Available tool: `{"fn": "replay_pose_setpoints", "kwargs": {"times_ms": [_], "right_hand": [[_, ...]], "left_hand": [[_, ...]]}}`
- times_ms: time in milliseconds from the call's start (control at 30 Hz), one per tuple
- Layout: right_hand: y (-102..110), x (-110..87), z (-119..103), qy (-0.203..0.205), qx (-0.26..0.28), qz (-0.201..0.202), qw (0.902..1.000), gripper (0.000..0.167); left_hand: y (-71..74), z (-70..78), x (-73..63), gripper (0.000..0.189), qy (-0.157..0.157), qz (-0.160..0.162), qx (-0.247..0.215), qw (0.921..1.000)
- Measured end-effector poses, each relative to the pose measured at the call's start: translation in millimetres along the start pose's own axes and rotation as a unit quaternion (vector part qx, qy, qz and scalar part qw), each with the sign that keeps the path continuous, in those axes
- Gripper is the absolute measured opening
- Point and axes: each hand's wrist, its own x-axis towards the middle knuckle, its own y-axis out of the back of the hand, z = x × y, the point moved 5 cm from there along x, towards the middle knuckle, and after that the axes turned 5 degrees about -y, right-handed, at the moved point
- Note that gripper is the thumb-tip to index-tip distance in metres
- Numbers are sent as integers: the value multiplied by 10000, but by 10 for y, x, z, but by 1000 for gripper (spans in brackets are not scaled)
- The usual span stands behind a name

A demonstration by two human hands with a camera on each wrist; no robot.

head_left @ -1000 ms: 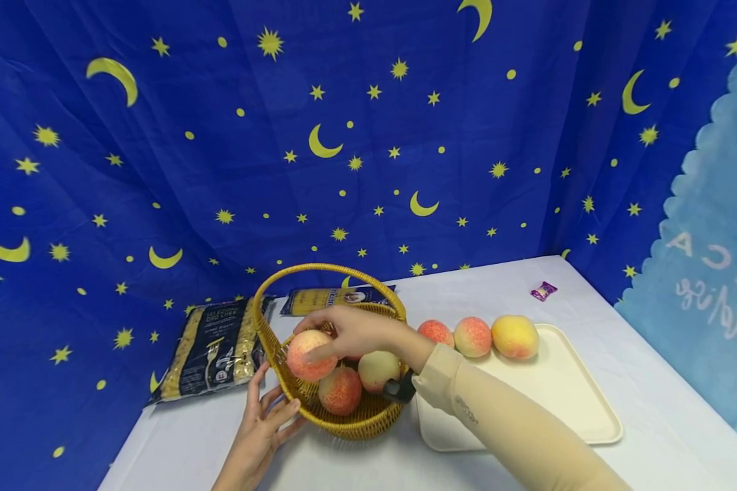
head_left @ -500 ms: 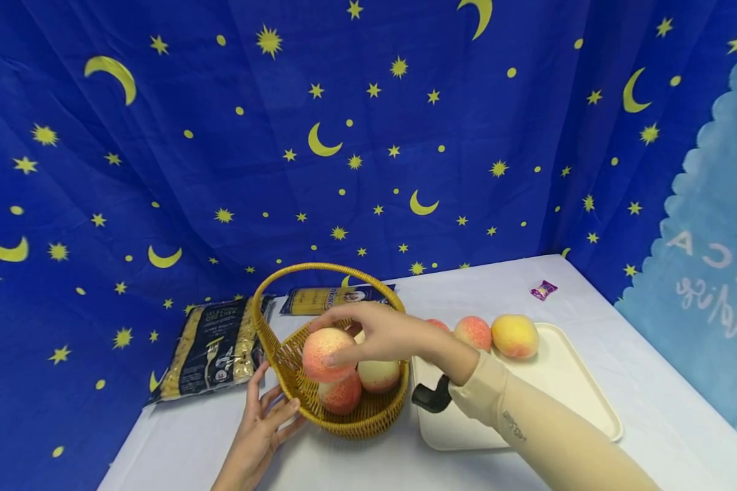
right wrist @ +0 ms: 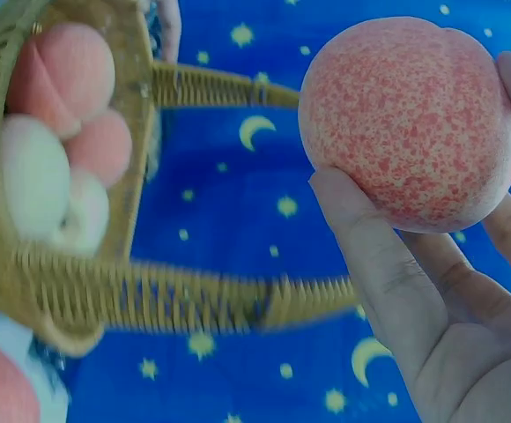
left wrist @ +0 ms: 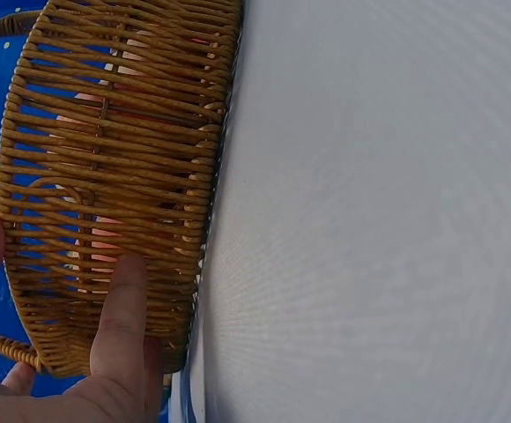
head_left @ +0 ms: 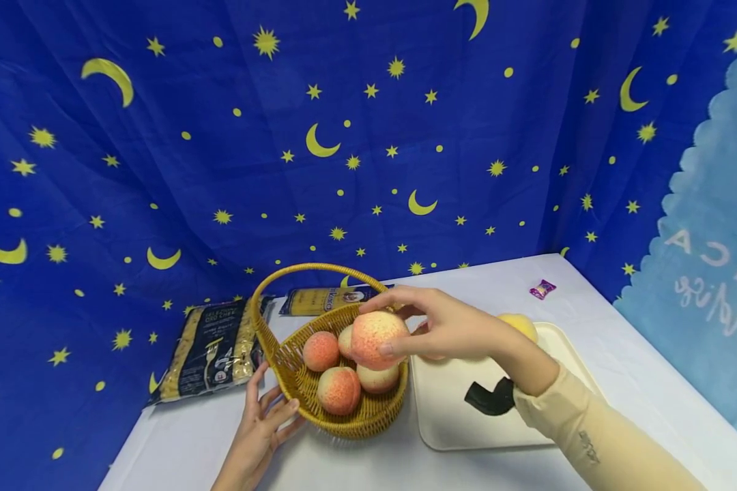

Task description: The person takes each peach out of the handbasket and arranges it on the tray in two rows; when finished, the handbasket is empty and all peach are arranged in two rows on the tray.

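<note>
My right hand pinches a speckled pink peach between thumb and fingers, above the right rim of a wicker basket. In the right wrist view the same peach is seen large. Several peaches lie in the basket, among them a red one, a red-and-cream one and a pale one partly covered by the held peach. My left hand rests against the basket's left side with spread fingers. One finger lies straight along the woven wall in the left wrist view.
A cream tray stands right of the basket, with a yellow peach and others mostly behind my right hand. A dark pasta bag lies left, a yellow pasta pack behind. A purple-wrapped sweet is back right. The arched handle rises over the basket.
My right hand has carried the peach rightward and up from the basket's left part to its right rim, uncovering the peaches inside. The left hand and basket have stayed put.
</note>
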Motion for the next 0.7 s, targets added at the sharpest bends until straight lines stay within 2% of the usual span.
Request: {"fn": "replay_pose_setpoints", "kwargs": {"times_ms": [67,167,433,700], "right_hand": [[91,-86,39,-127,244,115,9996,52],[239,-207,116,-230,306,360,9986,53],[650,-531,370,-265,-581,1160,9912,51],[989,-906,700,-591,-911,1847,9768,47]], "left_hand": [[2,1,0,105,2,1,10,10000],[5,-3,6,105,13,6,20,10000],[17,-25,24,105,4,10,14,10000],[13,-17,23,106,-30,8,71,10000]]}}
